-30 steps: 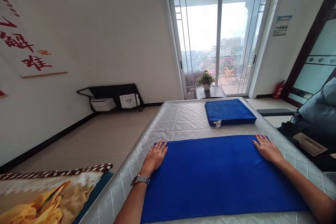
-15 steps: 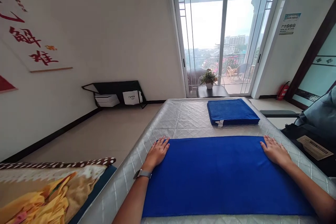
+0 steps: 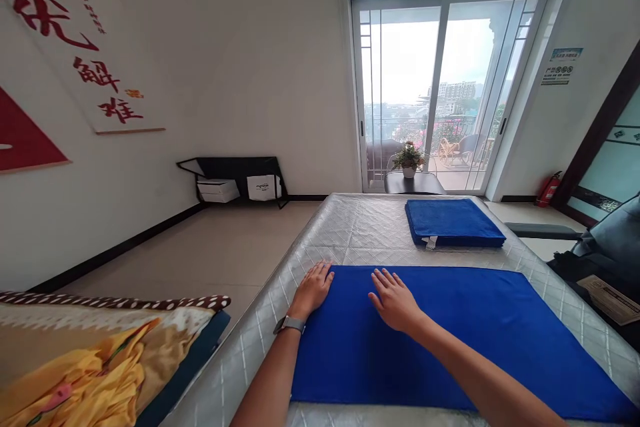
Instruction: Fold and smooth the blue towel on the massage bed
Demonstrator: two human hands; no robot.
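Both hands over flat blue towel, folded stack behind

Blue towel (image 3: 480, 320) spread flat across the near part of a silver quilted cover (image 3: 345, 233); it's mostly smooth, with its right side running out to the lower right. Left hand (image 3: 313, 290) rests at the towel's far left corner, palm down, partly past the left edge; fingers straight, close together, pointing away from the wearer, nothing gripped. Wristwatch (image 3: 290, 325) with grey band on that wrist. Right hand (image 3: 397, 300) is over the towel's left-centre, near the far edge: fingers extended, slightly spread, thumb out to the side, nothing held. Can't tell if its palm presses the cloth or sits just above it. Right forearm crosses the towel from lower right.

Beyond the towel, same cover: folded blue stack (image 3: 453, 219), apart from the spread piece, white tag (image 3: 430, 242) sticking out on its near side.

Lower left: patterned blanket (image 3: 173, 353) with brown polka-dot edging, crumpled yellow cloth (image 3: 85, 383) on top.

Background: potted plant (image 3: 409, 159) on a chair (image 3: 415, 183) before a sliding glass door; black rack (image 3: 235, 167) on the floor by the wall, white boxes (image 3: 219, 191) in it; fire extinguisher (image 3: 549, 189) at right.
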